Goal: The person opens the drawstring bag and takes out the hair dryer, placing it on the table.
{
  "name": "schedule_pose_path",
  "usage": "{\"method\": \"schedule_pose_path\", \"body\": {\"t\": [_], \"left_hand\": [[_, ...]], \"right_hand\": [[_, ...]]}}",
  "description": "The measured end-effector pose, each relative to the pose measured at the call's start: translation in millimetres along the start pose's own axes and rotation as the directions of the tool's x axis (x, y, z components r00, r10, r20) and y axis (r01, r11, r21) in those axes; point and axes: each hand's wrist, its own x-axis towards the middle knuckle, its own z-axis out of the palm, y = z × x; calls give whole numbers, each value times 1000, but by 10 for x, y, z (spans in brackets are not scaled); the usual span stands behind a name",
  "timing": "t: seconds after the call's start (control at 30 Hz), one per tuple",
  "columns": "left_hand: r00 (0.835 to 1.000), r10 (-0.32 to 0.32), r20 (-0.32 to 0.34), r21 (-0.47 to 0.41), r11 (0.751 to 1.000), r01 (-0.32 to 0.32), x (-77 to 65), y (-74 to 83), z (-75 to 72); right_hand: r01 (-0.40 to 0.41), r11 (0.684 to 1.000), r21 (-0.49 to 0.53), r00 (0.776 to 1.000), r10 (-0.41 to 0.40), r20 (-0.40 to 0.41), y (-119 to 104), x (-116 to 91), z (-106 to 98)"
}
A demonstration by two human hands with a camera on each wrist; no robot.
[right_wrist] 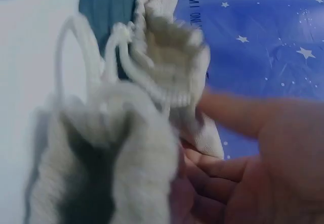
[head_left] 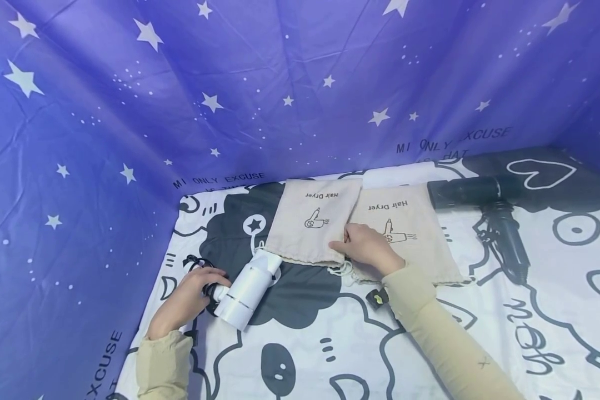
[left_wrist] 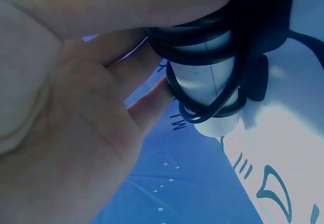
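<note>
My left hand (head_left: 192, 291) holds a white hair dryer (head_left: 244, 291) by its handle, where a black cord (left_wrist: 202, 54) is looped round; the barrel points toward the mouth of a beige drawstring bag (head_left: 315, 222). That bag lies flat, printed "Hair Dryer" with a dryer drawing. Pinched by its mouth edge, it is in my right hand (head_left: 372, 247), thumb on one side and fingers behind. In the right wrist view the bag's mouth (right_wrist: 172, 57) gapes slightly. A second matching bag (head_left: 410, 255) lies partly under the first bag and my right hand.
A black hair dryer (head_left: 462, 191) lies at the back right, its nozzle against the second bag. The table cloth (head_left: 310, 361) is white with black cartoon prints. A blue-purple star curtain (head_left: 260, 66) hangs behind and along the left side.
</note>
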Motion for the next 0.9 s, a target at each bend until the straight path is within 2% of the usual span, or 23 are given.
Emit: {"method": "schedule_pose_path", "body": {"t": [0.17, 0.53, 0.77, 0.9], "left_hand": [[999, -33, -2, -19, 999, 33, -5, -16, 14], [995, -102, -9, -81, 992, 100, -23, -25, -7], [981, -192, -37, -76, 979, 189, -28, -53, 8], [976, -215, -44, -75, 975, 211, -26, -63, 15]], "right_hand": [[27, 999, -32, 1000, -28, -10, 19, -2, 14], [48, 999, -18, 998, -47, 45, 58, -34, -43], [35, 999, -34, 998, -34, 43, 77, -25, -73], [27, 998, -48, 999, -25, 47, 82, -19, -82]]}}
